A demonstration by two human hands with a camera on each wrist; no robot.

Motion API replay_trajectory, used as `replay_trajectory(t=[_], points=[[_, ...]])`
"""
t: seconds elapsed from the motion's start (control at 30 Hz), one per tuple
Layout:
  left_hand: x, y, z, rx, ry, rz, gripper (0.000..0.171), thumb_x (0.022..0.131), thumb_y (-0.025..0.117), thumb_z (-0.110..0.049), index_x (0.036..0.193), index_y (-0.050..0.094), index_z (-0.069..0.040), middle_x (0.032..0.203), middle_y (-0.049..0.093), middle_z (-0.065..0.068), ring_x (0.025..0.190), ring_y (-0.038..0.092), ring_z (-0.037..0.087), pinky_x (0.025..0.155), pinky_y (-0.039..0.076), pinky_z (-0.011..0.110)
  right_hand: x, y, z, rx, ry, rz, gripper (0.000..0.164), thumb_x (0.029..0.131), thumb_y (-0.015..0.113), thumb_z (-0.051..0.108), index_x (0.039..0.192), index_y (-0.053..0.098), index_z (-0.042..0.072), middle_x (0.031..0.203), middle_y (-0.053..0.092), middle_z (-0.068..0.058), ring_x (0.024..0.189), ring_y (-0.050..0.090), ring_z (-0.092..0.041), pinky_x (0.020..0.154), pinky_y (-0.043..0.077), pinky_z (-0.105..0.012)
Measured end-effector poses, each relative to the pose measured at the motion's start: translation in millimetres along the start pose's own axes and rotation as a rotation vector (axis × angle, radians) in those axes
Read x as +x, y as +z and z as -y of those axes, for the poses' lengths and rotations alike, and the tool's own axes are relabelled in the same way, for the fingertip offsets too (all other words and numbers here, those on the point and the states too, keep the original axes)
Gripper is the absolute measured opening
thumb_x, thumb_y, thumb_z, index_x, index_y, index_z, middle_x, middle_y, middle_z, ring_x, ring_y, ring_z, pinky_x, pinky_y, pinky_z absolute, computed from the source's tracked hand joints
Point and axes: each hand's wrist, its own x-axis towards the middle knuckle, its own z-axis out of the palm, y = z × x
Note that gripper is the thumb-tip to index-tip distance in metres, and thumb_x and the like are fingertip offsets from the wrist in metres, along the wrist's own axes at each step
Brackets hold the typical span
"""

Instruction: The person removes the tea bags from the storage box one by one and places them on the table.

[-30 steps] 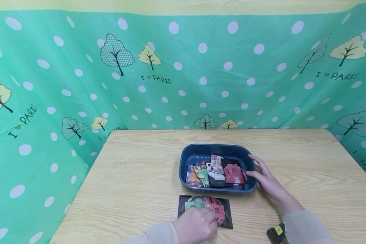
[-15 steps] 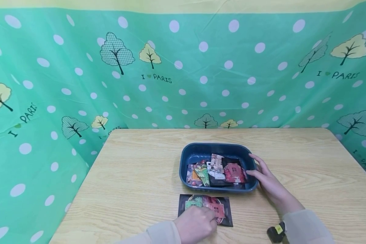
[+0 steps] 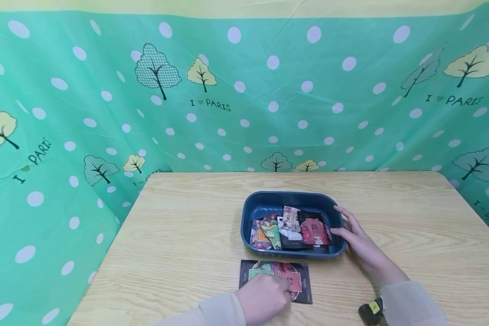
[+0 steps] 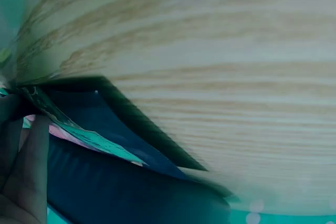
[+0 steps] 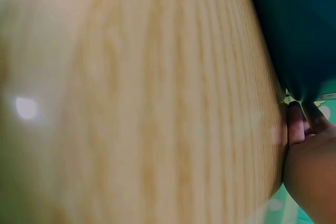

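Note:
In the head view, my left hand [image 3: 265, 296] has its fingers curled down over a black packet with a red label [image 3: 294, 281]. Beside it shows a green-labelled packet [image 3: 259, 274], partly hidden by the hand. From the left wrist, fingers [image 4: 32, 156] pinch at the edge of the layered packets [image 4: 100, 142], dark with green and pink print. My right hand [image 3: 362, 249] holds the right rim of a dark blue plastic basin [image 3: 293, 254], thumb and forefinger on the rim. Several printed packets [image 3: 290, 233] lie overlapping inside.
The wooden table [image 3: 179, 253] bears the basin and the packets in front of it. A small black object with a yellow patch [image 3: 371, 311] sits by the right sleeve. A green dotted cloth [image 3: 228, 68] hangs behind and at the sides.
The red-labelled packet under my left hand lies flatter and more in line with the green-labelled one. The right hand and the basin stay in place.

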Motion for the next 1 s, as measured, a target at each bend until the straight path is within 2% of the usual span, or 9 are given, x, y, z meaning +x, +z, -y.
replay_trajectory(t=[0.3, 0.53, 0.7, 0.87, 1.0], points=[[2.8, -2.3, 1.2, -0.024, -0.022, 0.033, 0.011, 0.089, 0.070, -0.025, 0.086, 0.077, -0.033, 0.084, 0.064, -0.014, 0.061, 0.055, -0.004, 0.051, 0.043, 0.011, -0.2, -1.0, -1.6, -0.009, -0.007, 0.001, 0.078, 0.099, 0.057, 0.022, 0.159, 0.006, 0.021, 0.165, -0.008, -0.021, 0.151, -0.008, -0.046, 0.114, -0.003, -0.071], [5.5, -3.6, 1.1, -0.016, -0.028, 0.057, 0.015, 0.093, 0.066, -0.039, 0.083, 0.077, -0.035, 0.082, 0.067, -0.017, 0.061, 0.058, -0.003, 0.052, 0.046, 0.013, -0.1, -1.1, -1.7, -0.003, -0.011, 0.004, 0.078, 0.099, 0.057, 0.021, 0.159, 0.006, 0.021, 0.165, -0.004, -0.023, 0.151, -0.004, -0.046, 0.114, -0.003, -0.070], [7.0, -3.2, 0.6, 0.023, -0.018, 0.060, 0.012, 0.089, 0.070, -0.033, 0.079, 0.075, -0.035, 0.078, 0.065, -0.017, 0.057, 0.055, -0.002, 0.047, 0.041, 0.015, 0.0, -1.4, -2.1, 0.002, -0.021, 0.003, 0.077, 0.099, 0.057, 0.021, 0.158, 0.007, 0.021, 0.165, -0.004, -0.022, 0.151, -0.003, -0.045, 0.114, -0.003, -0.071], [7.2, -2.2, 0.3, 0.035, -0.019, 0.072, 0.013, 0.089, 0.069, -0.037, 0.077, 0.074, -0.037, 0.076, 0.062, -0.018, 0.054, 0.050, -0.001, 0.042, 0.034, 0.017, 0.1, -1.6, -3.0, -0.003, -0.017, 0.002, 0.077, 0.099, 0.057, 0.022, 0.158, 0.007, 0.021, 0.165, -0.008, -0.021, 0.151, -0.007, -0.046, 0.113, -0.003, -0.071], [10.6, -4.7, 2.6, 0.037, -0.010, 0.050, 0.015, 0.090, 0.068, -0.034, 0.076, 0.072, -0.038, 0.076, 0.065, -0.019, 0.060, 0.055, -0.003, 0.045, 0.034, 0.015, 0.3, -2.2, -3.6, -0.011, -0.016, -0.002, 0.077, 0.099, 0.057, 0.023, 0.159, 0.007, 0.021, 0.165, -0.009, -0.020, 0.151, -0.008, -0.046, 0.113, -0.003, -0.072]])
